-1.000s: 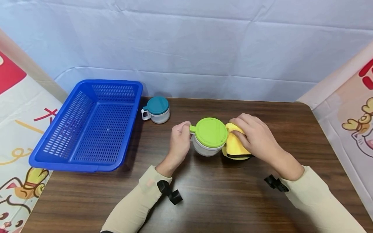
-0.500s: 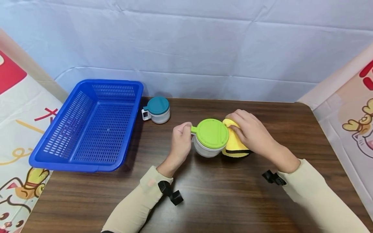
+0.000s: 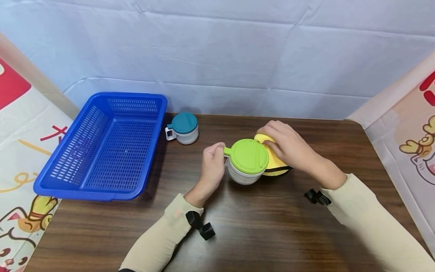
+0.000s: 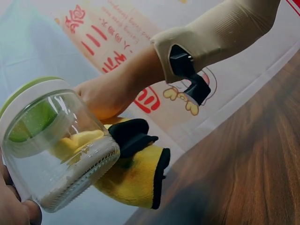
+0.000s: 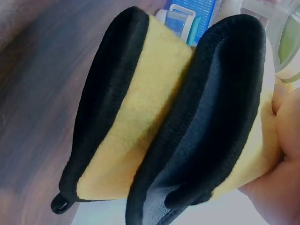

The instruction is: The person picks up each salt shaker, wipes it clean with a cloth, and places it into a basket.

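My left hand (image 3: 211, 166) grips the handle of a clear glass seasoning jar (image 3: 244, 177) with a bright green lid (image 3: 249, 155). In the left wrist view the jar (image 4: 56, 154) is tilted, with a ridged base and something pale along its bottom. My right hand (image 3: 287, 145) pinches a folded yellow cloth (image 3: 276, 163) with black edging against the jar's right and far side. Seen from the right wrist, the cloth (image 5: 124, 126) hangs in loose folds with a small black loop at one corner, and the fingers (image 5: 288, 122) show at the right edge.
A second, similar jar with a teal lid (image 3: 184, 123) stands near the table's back edge. Left of it sits a blue perforated basket (image 3: 149, 151). The brown wooden table (image 3: 258, 230) meets a pale cloth backdrop (image 3: 217, 56) behind, and printed sheets flank both sides.
My right hand has slid the cloth left and away from me, round toward the jar's far side. The jar and left hand have shifted slightly right.
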Tool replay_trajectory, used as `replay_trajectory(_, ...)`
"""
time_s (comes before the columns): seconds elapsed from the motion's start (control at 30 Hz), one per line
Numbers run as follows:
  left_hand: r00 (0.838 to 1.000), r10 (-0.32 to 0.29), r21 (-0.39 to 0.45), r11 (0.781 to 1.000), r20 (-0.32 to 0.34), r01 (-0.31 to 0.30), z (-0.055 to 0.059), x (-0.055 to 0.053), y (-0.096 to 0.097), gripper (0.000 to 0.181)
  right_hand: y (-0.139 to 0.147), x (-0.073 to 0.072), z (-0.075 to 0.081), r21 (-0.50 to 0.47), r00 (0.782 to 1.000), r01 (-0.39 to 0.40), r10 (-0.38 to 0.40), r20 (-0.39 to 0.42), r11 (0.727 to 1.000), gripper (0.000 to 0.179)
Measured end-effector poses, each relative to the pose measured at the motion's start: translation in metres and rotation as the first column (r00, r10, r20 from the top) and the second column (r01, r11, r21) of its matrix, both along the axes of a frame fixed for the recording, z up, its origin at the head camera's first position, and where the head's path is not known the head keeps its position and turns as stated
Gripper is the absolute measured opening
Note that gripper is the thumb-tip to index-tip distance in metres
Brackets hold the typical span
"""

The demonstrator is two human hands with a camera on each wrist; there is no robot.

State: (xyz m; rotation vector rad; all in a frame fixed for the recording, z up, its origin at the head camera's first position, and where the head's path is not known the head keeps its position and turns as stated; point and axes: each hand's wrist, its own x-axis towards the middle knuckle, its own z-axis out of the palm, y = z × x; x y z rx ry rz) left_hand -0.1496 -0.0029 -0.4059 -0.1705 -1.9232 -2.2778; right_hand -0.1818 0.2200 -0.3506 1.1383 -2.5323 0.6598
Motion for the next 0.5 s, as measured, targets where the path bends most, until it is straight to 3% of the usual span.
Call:
replay_trajectory(0.3,1.0,-0.012,0.018,1.0,-0.002,0.012,0.003,0.003,0.002,0.036,-0.005,-0.014,0.007,-0.019,0.993,-0.119,0.12,0.013,0.993,0.028)
replay_trajectory(0.5,1.0,-0.019,0.013,1.0,-0.007,0.019,0.003,0.002,0.0,0.036,-0.011,-0.029,0.016,-0.016,0.97,-0.238,0.239,0.04,0.971,0.032)
